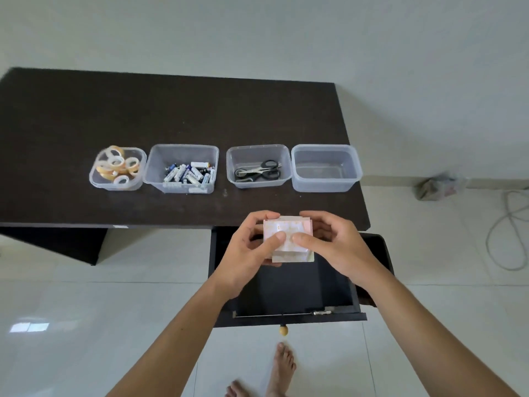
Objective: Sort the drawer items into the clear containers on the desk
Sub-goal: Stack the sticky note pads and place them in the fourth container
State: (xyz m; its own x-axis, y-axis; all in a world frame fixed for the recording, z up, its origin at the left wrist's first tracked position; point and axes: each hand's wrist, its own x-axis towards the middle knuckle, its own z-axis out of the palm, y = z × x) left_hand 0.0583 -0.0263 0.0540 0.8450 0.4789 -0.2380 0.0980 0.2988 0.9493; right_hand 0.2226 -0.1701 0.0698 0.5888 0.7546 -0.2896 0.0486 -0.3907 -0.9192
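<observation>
Pink paper packets (289, 239) sit stacked between both my hands above the open drawer (289, 285), just off the counter (171, 116) edge. Left hand (252, 253) and right hand (337, 247) both pinch the stack, thumbs on top. Far-right clear container (325, 167) holds nothing.

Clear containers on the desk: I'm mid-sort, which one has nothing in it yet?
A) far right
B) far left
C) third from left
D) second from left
A: the far-right container shows only its bare floor, while the others hold tape rolls, batteries and scissors; the paper packets are held by both hands over the open drawer.
</observation>
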